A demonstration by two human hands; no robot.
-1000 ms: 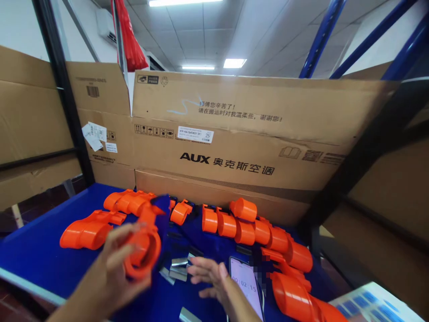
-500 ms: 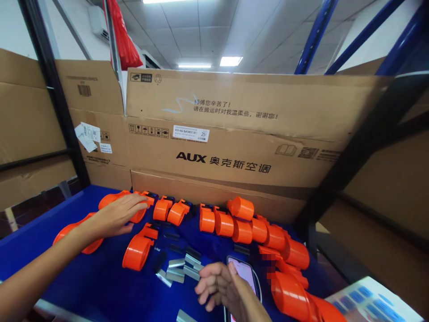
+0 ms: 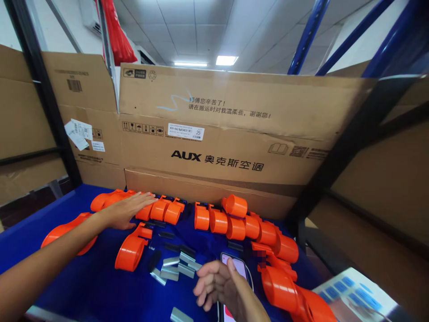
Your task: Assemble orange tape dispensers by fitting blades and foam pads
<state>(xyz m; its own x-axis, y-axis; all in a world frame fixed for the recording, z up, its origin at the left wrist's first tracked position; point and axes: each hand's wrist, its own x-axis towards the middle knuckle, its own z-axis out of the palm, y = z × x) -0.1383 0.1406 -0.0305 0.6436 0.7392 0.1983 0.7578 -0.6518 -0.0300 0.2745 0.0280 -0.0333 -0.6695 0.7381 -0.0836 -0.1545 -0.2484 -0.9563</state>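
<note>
My left hand (image 3: pixel 129 209) reaches out flat, fingers stretched, over the orange plastic tape dispensers (image 3: pixel 161 210) lined up along the back of the blue table (image 3: pixel 83 281). It touches the leftmost ones and holds nothing. One orange dispenser (image 3: pixel 131 250) lies alone on the table in front of that hand. My right hand (image 3: pixel 219 288) hovers low at the front with fingers loosely curled, just over a phone (image 3: pixel 234 268). Small grey metal blades (image 3: pixel 174 270) lie scattered between the hands.
A row of orange dispensers (image 3: pixel 254 228) curves along the back to the right front. Large cardboard boxes (image 3: pixel 217 129) wall the table's back. Black shelf posts (image 3: pixel 348 138) stand left and right. A sheet with blue squares (image 3: pixel 351 293) lies at the right front.
My left hand put down the orange dispenser it held a second ago and reached to the back-left row. My right hand drew back and curled near the phone.
</note>
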